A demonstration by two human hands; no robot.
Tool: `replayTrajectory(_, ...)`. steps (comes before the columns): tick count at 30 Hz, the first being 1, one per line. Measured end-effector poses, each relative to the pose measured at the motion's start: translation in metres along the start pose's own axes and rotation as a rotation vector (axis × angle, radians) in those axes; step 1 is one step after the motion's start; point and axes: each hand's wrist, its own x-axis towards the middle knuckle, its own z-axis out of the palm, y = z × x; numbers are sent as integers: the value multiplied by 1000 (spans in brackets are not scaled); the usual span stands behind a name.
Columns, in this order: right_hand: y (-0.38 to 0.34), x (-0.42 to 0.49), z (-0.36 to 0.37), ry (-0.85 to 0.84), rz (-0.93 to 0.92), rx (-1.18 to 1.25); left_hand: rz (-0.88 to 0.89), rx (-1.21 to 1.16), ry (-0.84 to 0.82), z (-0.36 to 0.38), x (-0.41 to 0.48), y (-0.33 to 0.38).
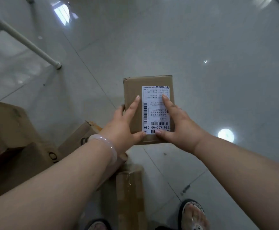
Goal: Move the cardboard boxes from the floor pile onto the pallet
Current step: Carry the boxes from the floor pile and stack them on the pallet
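Observation:
A small brown cardboard box (133, 87) with a white shipping label on top is held up above the floor at the centre of the view. My left hand (123, 125) grips its left side, with the index finger along the top and the thumb at the near edge. My right hand (177, 120) holds the right side, fingers laid over the label and thumb at the near edge. A pile of cardboard boxes (16, 140) lies on the floor at lower left. No pallet is in view.
A long taped box (130, 196) lies on the floor by my feet (193, 214). A white metal frame leg (27, 42) slants across the upper left. Glossy grey floor tiles (202, 47) stretch ahead and to the right.

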Motion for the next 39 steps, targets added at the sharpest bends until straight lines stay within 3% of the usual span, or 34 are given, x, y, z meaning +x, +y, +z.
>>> replayTrajectory(6,-71,-104,-103,117,0,117,141,-119,4,-88,-82,109)
replayTrajectory(13,-167,-262,-216,244,1,183,253,-96,-17,-191,-216,238)
replayTrajectory(20,-231,-416,-280,356,49,180,410,-61,-55,-244,-335,327)
replayTrajectory(29,-261,-606,-255,729,162,349,787,53,-178,-240,-456,397)
replayTrajectory(39,-254,-820,-185,1095,345,430,1109,171,-445,-154,-617,474)
